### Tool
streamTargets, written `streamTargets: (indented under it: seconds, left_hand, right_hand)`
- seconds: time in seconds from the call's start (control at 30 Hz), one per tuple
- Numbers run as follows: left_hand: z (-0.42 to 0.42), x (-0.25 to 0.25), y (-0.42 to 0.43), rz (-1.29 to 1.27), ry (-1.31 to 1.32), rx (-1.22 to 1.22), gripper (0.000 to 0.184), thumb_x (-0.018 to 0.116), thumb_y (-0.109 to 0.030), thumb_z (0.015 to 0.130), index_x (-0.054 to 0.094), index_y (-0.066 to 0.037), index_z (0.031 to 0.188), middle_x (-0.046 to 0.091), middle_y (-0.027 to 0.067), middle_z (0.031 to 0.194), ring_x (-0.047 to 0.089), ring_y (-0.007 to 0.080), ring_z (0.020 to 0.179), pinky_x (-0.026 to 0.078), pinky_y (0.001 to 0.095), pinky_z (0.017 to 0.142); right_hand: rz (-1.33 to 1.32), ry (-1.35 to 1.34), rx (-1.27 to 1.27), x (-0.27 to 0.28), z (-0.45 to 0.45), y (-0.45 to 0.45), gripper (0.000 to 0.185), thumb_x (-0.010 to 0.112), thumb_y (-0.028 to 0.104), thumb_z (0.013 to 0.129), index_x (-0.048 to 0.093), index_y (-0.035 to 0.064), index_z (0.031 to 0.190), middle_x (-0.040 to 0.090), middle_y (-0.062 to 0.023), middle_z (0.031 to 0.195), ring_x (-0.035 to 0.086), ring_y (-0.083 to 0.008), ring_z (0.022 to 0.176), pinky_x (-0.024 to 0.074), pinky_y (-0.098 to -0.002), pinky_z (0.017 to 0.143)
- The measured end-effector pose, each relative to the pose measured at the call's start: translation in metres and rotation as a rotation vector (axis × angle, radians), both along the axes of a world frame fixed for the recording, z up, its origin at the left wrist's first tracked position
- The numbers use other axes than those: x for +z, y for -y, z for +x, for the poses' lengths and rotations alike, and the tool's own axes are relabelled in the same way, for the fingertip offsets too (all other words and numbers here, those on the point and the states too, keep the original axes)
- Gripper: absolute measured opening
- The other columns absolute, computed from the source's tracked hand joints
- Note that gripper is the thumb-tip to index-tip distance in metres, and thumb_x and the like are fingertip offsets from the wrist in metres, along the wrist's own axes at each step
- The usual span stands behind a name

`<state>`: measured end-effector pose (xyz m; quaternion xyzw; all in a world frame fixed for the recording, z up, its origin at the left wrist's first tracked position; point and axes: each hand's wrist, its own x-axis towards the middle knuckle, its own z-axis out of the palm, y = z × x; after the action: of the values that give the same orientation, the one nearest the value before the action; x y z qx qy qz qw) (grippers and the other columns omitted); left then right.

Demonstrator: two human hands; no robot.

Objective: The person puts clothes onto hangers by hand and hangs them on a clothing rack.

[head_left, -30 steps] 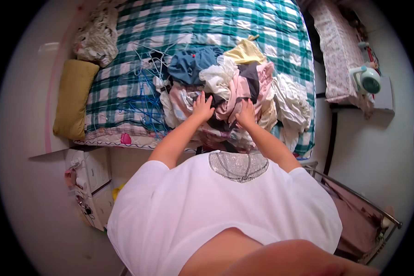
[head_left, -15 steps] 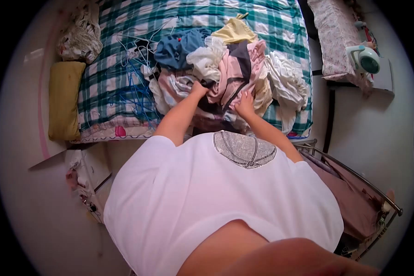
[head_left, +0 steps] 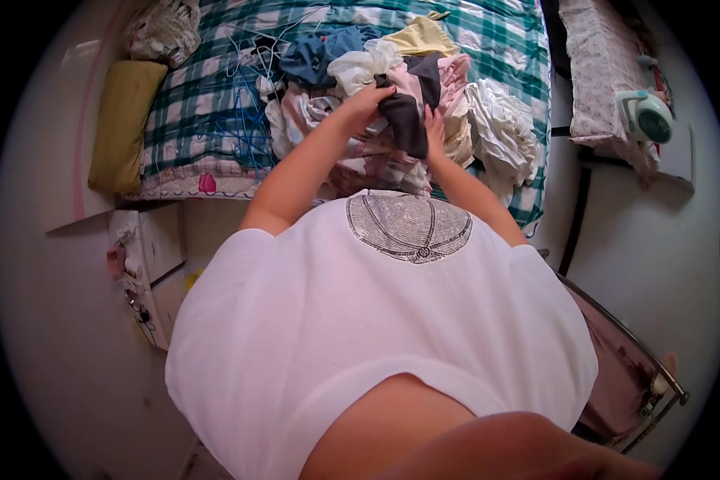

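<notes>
A heap of clothes lies on a bed. My left hand (head_left: 368,104) is closed on the upper part of a dark grey garment (head_left: 405,124), which hangs down toward me over the pile. Its exact kind cannot be made out. Beside its right edge is my right hand (head_left: 434,136), fingers stretched out and resting against the cloth. Around them lie a pink garment (head_left: 454,74), a white ruffled piece (head_left: 362,68), a blue garment (head_left: 322,56), a yellow one (head_left: 424,35) and white clothes (head_left: 502,132) to the right.
Blue wire hangers (head_left: 244,132) lie tangled left of the heap on the green plaid quilt (head_left: 176,100). An olive cushion (head_left: 124,128) sits at the bed's left edge. A small fan (head_left: 652,118) stands at right, and a metal rail (head_left: 624,328) is at lower right.
My left hand has moved up and to the right, lifting the dark grey garment out of the pile. My right hand has shifted slightly up, its fingers now straighter.
</notes>
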<state>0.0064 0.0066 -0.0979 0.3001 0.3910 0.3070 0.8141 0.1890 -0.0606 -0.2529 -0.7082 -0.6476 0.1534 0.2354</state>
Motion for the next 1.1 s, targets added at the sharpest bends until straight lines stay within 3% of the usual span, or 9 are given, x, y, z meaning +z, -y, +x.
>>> streamTargets:
  seconds: [0.07,0.23,0.43,0.5,0.63,0.73,0.77,0.93,1.1]
  left_hand:
    - [-0.009,0.036,0.006,0.002,0.148,0.041,0.022,0.045,-0.021,0.089,0.052,-0.004,0.101,0.058,0.0056,0.098,0.057,0.0148,0.089,0.044,0.0296,0.081]
    - [-0.047,0.064,0.016,0.032,0.481,0.122,0.022,0.044,-0.017,0.089,0.052,-0.001,0.102,0.059,0.0089,0.098,0.057,0.0178,0.092,0.043,0.0313,0.084]
    - [-0.088,0.030,0.004,-0.030,-0.238,0.377,0.021,0.050,-0.021,0.085,0.057,-0.004,0.096,0.058,0.0069,0.097,0.055,0.0184,0.090,0.046,0.0339,0.078]
    - [-0.082,0.024,0.006,-0.202,-0.285,0.427,0.023,0.051,-0.023,0.083,0.057,-0.006,0.098,0.057,0.0056,0.098,0.053,0.0178,0.092,0.045,0.0336,0.079]
    - [-0.031,0.014,0.018,0.456,-0.773,0.383,0.056,0.064,-0.029,0.073,0.044,-0.002,0.118,0.048,0.0113,0.115,0.046,0.0206,0.106,0.034,0.0294,0.091]
    - [0.005,0.049,0.038,0.585,-0.307,-0.002,0.060,0.071,-0.015,0.061,0.044,-0.004,0.114,0.053,0.0129,0.106,0.053,0.0231,0.097,0.042,0.0333,0.082]
    - [0.014,0.016,0.035,0.913,-0.487,0.147,0.055,0.069,-0.013,0.060,0.048,-0.006,0.110,0.057,0.0141,0.098,0.056,0.0267,0.093,0.044,0.0347,0.078]
    - [-0.010,0.059,0.046,0.984,-0.880,0.145,0.022,0.061,-0.005,0.063,0.055,-0.004,0.084,0.058,0.0170,0.081,0.057,0.0330,0.079,0.044,0.0340,0.068]
    - [-0.057,0.053,0.039,1.207,-1.064,0.215,0.019,0.048,0.002,0.065,0.056,-0.003,0.082,0.058,0.0145,0.081,0.056,0.0338,0.079,0.043,0.0358,0.065]
  right_hand:
    - [0.001,0.001,0.023,0.007,0.009,-0.017,0.072,0.050,0.046,0.076,0.015,0.0233,0.135,0.020,-0.0141,0.134,0.024,-0.0354,0.123,0.0201,-0.0469,0.100]
    - [-0.019,-0.329,-0.008,0.039,0.021,-0.051,0.028,0.047,0.011,0.075,0.057,0.0111,0.102,0.056,-0.0124,0.106,0.047,-0.0343,0.103,0.0362,-0.0394,0.089]
    - [-0.046,-0.762,-0.006,0.108,0.022,-0.056,0.036,0.040,-0.002,0.069,0.055,0.0054,0.101,0.061,-0.0165,0.086,0.060,-0.0305,0.076,0.0450,-0.0355,0.069]
    - [0.033,-0.590,0.163,0.097,0.025,-0.068,0.033,0.042,0.001,0.069,0.055,0.0060,0.099,0.060,-0.0158,0.077,0.060,-0.0286,0.072,0.0455,-0.0341,0.065]
    - [-0.042,-0.520,0.281,0.149,-0.012,-0.061,0.028,0.046,0.004,0.069,0.054,0.0057,0.096,0.059,-0.0149,0.073,0.059,-0.0272,0.069,0.0452,-0.0325,0.063]
    - [-0.077,-0.627,0.290,0.199,-0.035,-0.047,0.026,0.050,0.004,0.069,0.053,0.0052,0.095,0.059,-0.0142,0.072,0.059,-0.0260,0.067,0.0447,-0.0315,0.061]
    - [-0.066,-0.660,0.300,0.215,-0.040,-0.041,0.026,0.051,0.004,0.069,0.053,0.0050,0.094,0.059,-0.0140,0.072,0.058,-0.0254,0.066,0.0446,-0.0312,0.061]
    - [-0.088,-0.665,0.406,0.260,-0.026,-0.023,0.024,0.054,0.004,0.069,0.050,0.0048,0.093,0.059,-0.0119,0.071,0.058,-0.0231,0.067,0.0437,-0.0304,0.060]
    - [-0.036,-0.312,0.416,0.271,0.022,-0.019,0.027,0.059,0.004,0.071,0.048,0.0055,0.096,0.058,-0.0107,0.076,0.056,-0.0198,0.072,0.0430,-0.0290,0.064]
